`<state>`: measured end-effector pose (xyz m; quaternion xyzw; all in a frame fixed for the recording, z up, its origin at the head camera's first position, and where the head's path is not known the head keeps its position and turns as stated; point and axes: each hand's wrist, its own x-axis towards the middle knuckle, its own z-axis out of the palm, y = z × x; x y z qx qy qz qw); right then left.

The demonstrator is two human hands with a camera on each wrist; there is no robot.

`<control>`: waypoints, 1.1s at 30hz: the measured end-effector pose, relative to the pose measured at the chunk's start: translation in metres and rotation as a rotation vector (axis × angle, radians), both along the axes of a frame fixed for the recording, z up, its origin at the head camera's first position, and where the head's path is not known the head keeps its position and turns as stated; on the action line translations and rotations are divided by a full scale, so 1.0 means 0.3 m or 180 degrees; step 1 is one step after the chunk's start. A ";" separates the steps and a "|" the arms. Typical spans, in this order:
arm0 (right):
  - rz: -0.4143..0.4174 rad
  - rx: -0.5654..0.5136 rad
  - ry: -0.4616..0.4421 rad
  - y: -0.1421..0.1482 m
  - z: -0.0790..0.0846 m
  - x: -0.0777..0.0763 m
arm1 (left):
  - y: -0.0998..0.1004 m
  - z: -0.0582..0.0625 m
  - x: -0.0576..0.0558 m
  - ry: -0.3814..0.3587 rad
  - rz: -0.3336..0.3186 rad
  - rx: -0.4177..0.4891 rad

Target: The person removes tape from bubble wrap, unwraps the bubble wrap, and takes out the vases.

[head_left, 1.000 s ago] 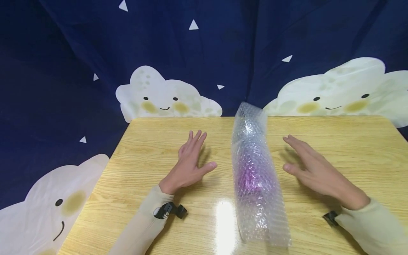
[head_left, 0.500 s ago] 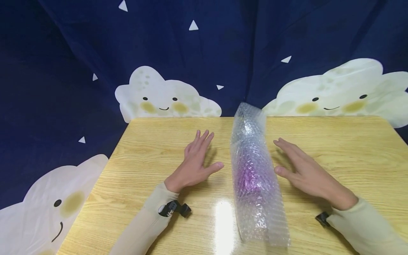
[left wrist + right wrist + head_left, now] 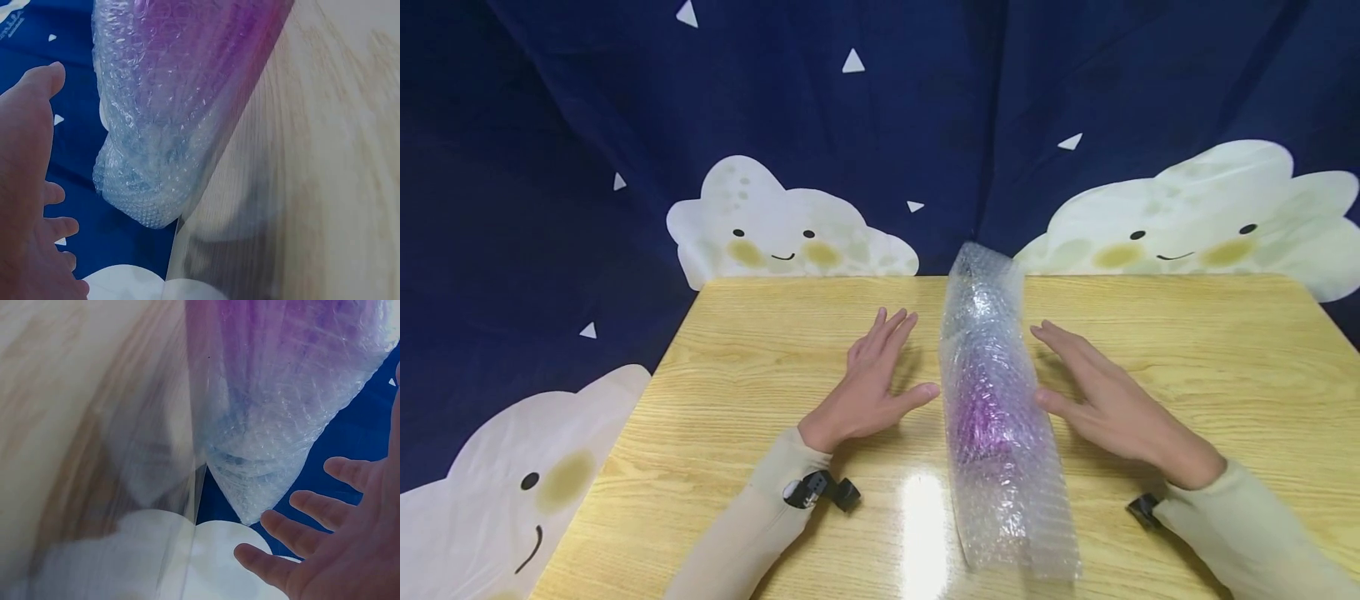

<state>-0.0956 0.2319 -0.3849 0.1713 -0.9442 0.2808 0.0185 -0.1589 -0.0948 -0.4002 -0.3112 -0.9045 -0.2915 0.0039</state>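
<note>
A long bundle of clear bubble wrap (image 3: 1000,500) lies lengthwise on the wooden table, with something purple and pale blue showing through it; the kind of thing inside is hidden by the wrap. To its left is my left hand (image 3: 868,392), fingers straight and spread, thumb tip close to the wrap's left edge. My right hand (image 3: 1105,400) is on the other side, fingers extended, its thumb tip right at the wrap's right edge. Both wrist views show the wrapped bundle (image 3: 162,94) beside the outstretched fingers (image 3: 287,531). Neither hand grips anything.
The light wooden table (image 3: 775,333) has its far edge against a dark blue curtain (image 3: 775,92) printed with clouds and triangles. The bundle's far end reaches past that edge in the head view. A small black camera (image 3: 823,490) sits on the left wrist.
Both hands have moved inward toward the bubble-wrapped bundle, the left one rightward and the right one leftward. The bundle stays in place on the table.
</note>
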 end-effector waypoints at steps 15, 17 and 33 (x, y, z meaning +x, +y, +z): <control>0.0041 0.0006 0.0001 -0.017 0.002 -0.012 | 0.044 0.000 -0.002 -0.0033 -0.0019 0.0033; 0.0043 0.0008 0.0003 -0.020 0.004 -0.014 | 0.050 -0.001 -0.005 -0.0029 -0.0018 0.0048; 0.0098 0.0004 0.0017 -0.037 0.002 -0.034 | 0.103 0.002 -0.023 -0.0034 -0.0096 0.0003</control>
